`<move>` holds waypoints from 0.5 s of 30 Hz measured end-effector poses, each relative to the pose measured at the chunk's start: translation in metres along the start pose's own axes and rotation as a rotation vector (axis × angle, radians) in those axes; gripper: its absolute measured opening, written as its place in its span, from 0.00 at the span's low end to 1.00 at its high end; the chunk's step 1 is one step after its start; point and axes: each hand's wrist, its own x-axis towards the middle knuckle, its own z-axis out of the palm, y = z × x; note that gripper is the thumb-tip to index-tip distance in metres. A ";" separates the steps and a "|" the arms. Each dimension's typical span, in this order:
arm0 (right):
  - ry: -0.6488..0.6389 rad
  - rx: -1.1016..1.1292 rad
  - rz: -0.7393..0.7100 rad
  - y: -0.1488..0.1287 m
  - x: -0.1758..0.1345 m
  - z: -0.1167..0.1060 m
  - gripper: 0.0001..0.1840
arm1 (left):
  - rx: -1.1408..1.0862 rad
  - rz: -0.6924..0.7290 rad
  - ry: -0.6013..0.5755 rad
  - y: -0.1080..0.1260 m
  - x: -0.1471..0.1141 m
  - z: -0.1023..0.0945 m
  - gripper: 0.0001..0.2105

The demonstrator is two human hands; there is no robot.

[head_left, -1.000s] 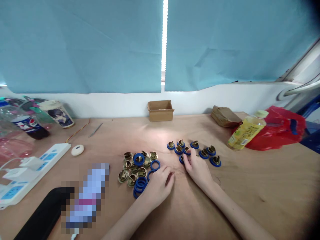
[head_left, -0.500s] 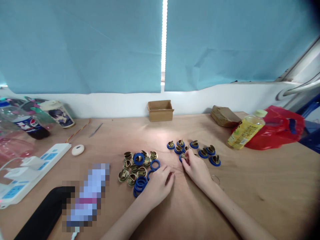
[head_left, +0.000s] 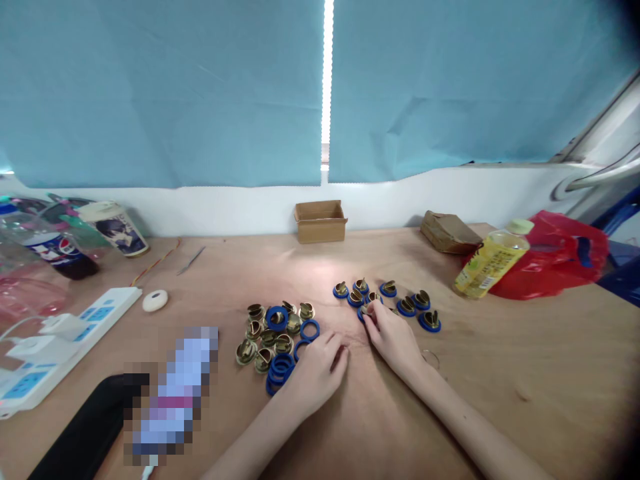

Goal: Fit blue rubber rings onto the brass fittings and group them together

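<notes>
My right hand (head_left: 393,337) is closed, with thumb and fingertips on a brass-coloured round fitting with a blue ring (head_left: 362,314); the fingers cover part of it. Around that hand, several similar blue-ringed brass fittings (head_left: 430,321) stand on the table, their folded metal tabs upward. My left hand (head_left: 317,363) rests at the table with fingers curled and thumb tip close to the index tip; whatever is between them, if anything, is too small to make out. Beside it lie loose blue rings (head_left: 311,329) and a cluster of brass fittings without rings (head_left: 246,351).
A small open cardboard box (head_left: 321,231) stands by the wall. To the right are a brown packet (head_left: 447,233), a yellow-labelled bottle (head_left: 490,263) and a red plastic bag (head_left: 555,260). A power strip (head_left: 113,303), a blurred-out phone (head_left: 177,393) and several bottles (head_left: 63,250) occupy the left.
Hardly anything differs. The right fingertips have shifted very slightly at the blue-ringed fitting, and the left hand keeps its place.
</notes>
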 end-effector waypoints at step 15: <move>-0.025 0.019 0.036 -0.001 -0.002 -0.003 0.04 | 0.165 0.063 -0.038 -0.002 -0.002 0.002 0.10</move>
